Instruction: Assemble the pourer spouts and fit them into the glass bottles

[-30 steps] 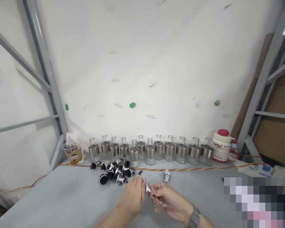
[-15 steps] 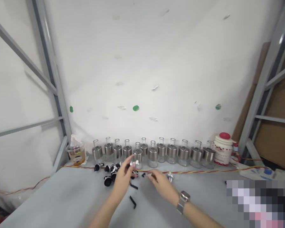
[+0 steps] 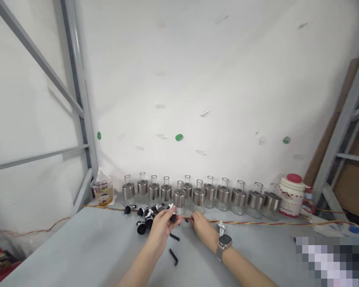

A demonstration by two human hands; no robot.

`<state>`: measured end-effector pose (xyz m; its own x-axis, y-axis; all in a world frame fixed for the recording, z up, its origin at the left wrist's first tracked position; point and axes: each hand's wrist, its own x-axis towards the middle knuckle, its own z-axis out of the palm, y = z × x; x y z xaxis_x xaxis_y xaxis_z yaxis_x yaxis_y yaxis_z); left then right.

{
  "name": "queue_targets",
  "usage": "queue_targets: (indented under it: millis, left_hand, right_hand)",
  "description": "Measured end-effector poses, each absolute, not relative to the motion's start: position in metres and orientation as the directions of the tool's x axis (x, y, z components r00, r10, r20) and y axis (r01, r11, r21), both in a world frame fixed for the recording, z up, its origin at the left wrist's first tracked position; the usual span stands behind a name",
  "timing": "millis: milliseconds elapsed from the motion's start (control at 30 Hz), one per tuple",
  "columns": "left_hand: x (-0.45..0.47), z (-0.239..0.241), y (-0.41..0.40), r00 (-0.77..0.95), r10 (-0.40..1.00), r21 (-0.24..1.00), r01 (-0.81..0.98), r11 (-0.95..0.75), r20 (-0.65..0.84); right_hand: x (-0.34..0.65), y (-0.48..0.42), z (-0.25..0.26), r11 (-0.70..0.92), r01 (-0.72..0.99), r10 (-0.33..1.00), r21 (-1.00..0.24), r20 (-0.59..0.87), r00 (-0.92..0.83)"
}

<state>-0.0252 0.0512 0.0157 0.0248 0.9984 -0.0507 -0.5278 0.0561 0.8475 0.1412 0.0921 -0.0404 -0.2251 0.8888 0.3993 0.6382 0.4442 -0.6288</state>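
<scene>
My left hand point(image 3: 160, 226) is closed around a small silver-and-black bottle stopper point(image 3: 171, 206), mostly covered by the fingers. To its right, my right hand point(image 3: 202, 228) is down at the table with its fingers curled together; what they hold, if anything, is hidden. Just left of those fingertips lies a tiny black part point(image 3: 186, 220). A pile of black-and-silver stoppers point(image 3: 141, 227) sits left of my left hand. A straight black piece point(image 3: 175, 237) and a bent black piece point(image 3: 174, 257) lie in front. Beside my right wrist is a silver metal fitting point(image 3: 221, 228).
Several glass bottles with metal sleeves point(image 3: 179, 196) stand along the wall. A drink cup point(image 3: 103, 194) is at the left end, a white jar with a red lid point(image 3: 292, 196) at the right. A twisted red-yellow wire point(image 3: 251, 223) crosses the grey table point(image 3: 77, 247).
The view has shifted slightly left. My right hand has lowered to the table and its fingers have drawn together. My left hand still holds the stopper, with its fingers closed further around it.
</scene>
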Motion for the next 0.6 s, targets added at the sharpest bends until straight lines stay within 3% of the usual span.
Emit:
queue_targets:
  millis: [200,300,400,600]
  left_hand:
    - [-0.010,-0.003,0.045,0.122,0.992,0.974,-0.226,-0.013,0.042]
    - [0.001,-0.016,0.040,0.191,0.979,0.996,-0.061,-0.066,0.076]
    - [0.007,-0.020,0.036,0.263,0.962,0.995,0.040,-0.094,0.080]
    - [0.004,-0.010,0.029,0.383,0.917,0.993,0.002,-0.117,0.108]
  right_hand:
    - [0.158,0.074,-0.027,0.408,0.510,0.905,-0.757,0.407,-0.120]
    - [0.158,0.061,-0.015,0.318,0.179,0.947,-0.931,0.304,-0.103]
    - [0.154,0.049,-0.006,0.251,-0.062,0.952,-0.966,0.258,-0.162]
    - [0.151,0.038,-0.004,0.308,-0.030,0.939,-0.951,0.309,-0.148]
